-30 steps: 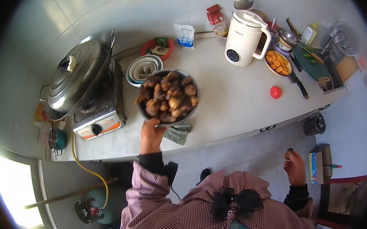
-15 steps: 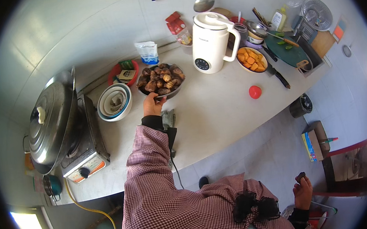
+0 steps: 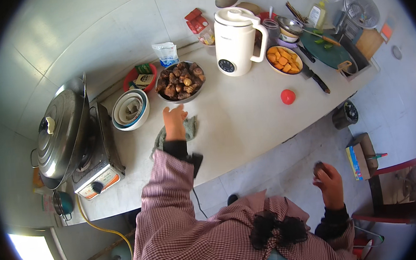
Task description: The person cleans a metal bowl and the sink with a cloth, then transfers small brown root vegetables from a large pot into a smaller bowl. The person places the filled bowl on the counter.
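Note:
A metal bowl (image 3: 186,100) heaped with brown, rough-skinned taro-like tubers (image 3: 178,79) stands on the counter. Just short of its near rim is my left hand (image 3: 174,123), apart from the bowl, with fingers spread and nothing in them. Beneath that hand and wrist lies a grey-green cloth (image 3: 191,126). My right hand (image 3: 330,185) is raised at the right, past the counter's front edge. Its fingers pinch a small dark brown lump (image 3: 320,169), whose kind I cannot make out.
Left of the bowl are nested bowls (image 3: 143,116), a red basin (image 3: 151,85) and a gas stove (image 3: 99,177) under a lidded wok (image 3: 62,136). Rightward stand a white jug-shaped appliance (image 3: 233,45), orange chunks in a bowl (image 3: 284,60), a red round object (image 3: 288,97) and a knife (image 3: 319,83).
My left hand has let go of the metal bowl's rim and drawn back toward me. My right hand has come up and leftward with the dark lump.

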